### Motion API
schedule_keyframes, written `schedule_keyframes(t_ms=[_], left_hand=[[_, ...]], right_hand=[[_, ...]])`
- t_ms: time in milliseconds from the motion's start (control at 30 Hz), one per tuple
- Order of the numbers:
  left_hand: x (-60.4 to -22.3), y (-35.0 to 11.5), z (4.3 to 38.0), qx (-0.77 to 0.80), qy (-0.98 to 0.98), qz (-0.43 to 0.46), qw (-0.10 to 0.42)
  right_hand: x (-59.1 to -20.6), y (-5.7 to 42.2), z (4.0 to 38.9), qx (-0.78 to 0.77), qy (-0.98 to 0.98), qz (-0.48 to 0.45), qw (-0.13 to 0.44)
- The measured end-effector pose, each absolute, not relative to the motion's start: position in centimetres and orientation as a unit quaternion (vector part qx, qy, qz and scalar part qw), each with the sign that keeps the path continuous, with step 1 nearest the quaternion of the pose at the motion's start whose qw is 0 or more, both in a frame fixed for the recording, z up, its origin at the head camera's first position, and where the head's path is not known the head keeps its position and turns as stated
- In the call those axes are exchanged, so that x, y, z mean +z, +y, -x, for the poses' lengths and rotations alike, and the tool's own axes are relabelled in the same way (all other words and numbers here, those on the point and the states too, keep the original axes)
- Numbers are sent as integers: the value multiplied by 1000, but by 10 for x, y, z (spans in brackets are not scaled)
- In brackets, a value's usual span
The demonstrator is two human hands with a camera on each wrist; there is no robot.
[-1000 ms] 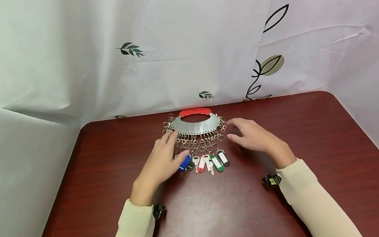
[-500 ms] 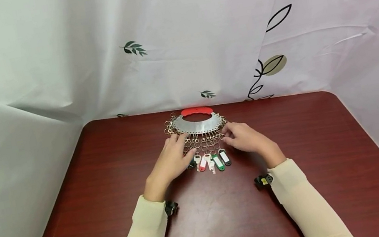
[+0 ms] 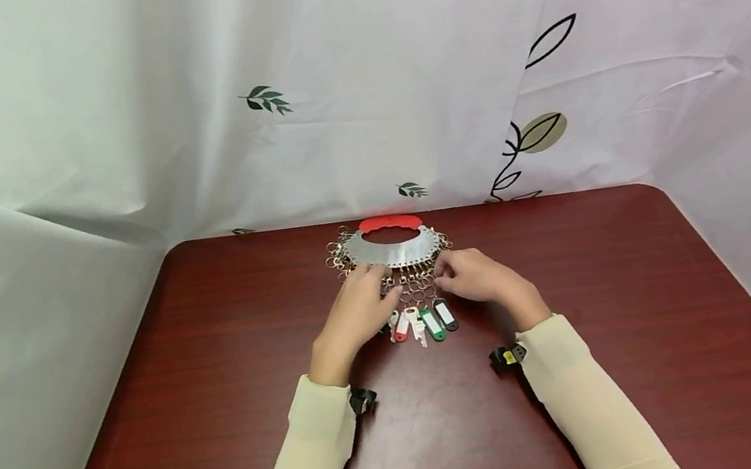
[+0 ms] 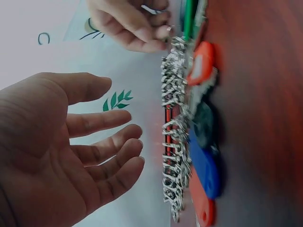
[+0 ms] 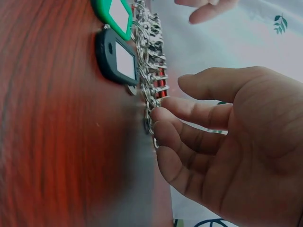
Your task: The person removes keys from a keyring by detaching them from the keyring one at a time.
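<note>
A key ring holder lies at the table's far edge, with a curved silver plate [image 3: 392, 253] and a red handle [image 3: 390, 223]. Snap hooks and rings [image 3: 417, 284] fringe its near side. From them hang keys [image 3: 416, 324] and tags, among them a green tag [image 3: 432, 324] and a black tag [image 3: 445, 314]. My left hand [image 3: 356, 307] hovers over the left hooks, fingers loosely bent and thumb apart, covering a blue tag [image 4: 206, 170] from the head view. My right hand [image 3: 477, 277] is at the right hooks, its fingertips [image 5: 163, 127] right beside them, thumb apart from the index finger.
The dark red wooden table [image 3: 155, 441] extends toward me and to both sides. White cloth [image 3: 353, 104] printed with leaves stands behind the table, and more hangs at the left and right. A black wrist camera [image 3: 363, 400] sits under the left wrist, another camera [image 3: 508, 357] under the right.
My left hand has moved right over the hooks, covering the blue tag. My right hand has moved left to the right-hand hooks, its fingers bending more. The holder stays in place.
</note>
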State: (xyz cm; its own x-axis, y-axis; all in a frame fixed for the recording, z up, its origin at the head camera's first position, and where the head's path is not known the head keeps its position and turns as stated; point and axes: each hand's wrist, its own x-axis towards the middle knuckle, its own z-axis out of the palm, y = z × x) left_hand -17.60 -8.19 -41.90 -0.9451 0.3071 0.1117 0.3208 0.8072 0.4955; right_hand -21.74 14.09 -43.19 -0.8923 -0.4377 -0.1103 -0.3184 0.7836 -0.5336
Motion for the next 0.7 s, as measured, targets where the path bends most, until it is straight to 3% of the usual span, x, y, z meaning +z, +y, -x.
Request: schedule_keyframes(t_ms=[467,700], left_hand=[[-416,-57,190,-309,-938,157,-20],[-421,-47,195,-314,-935,145,-77]], right_hand=[[-441,130,219,-232,946,194,115],[-444,125,220,-225,950,182,115]])
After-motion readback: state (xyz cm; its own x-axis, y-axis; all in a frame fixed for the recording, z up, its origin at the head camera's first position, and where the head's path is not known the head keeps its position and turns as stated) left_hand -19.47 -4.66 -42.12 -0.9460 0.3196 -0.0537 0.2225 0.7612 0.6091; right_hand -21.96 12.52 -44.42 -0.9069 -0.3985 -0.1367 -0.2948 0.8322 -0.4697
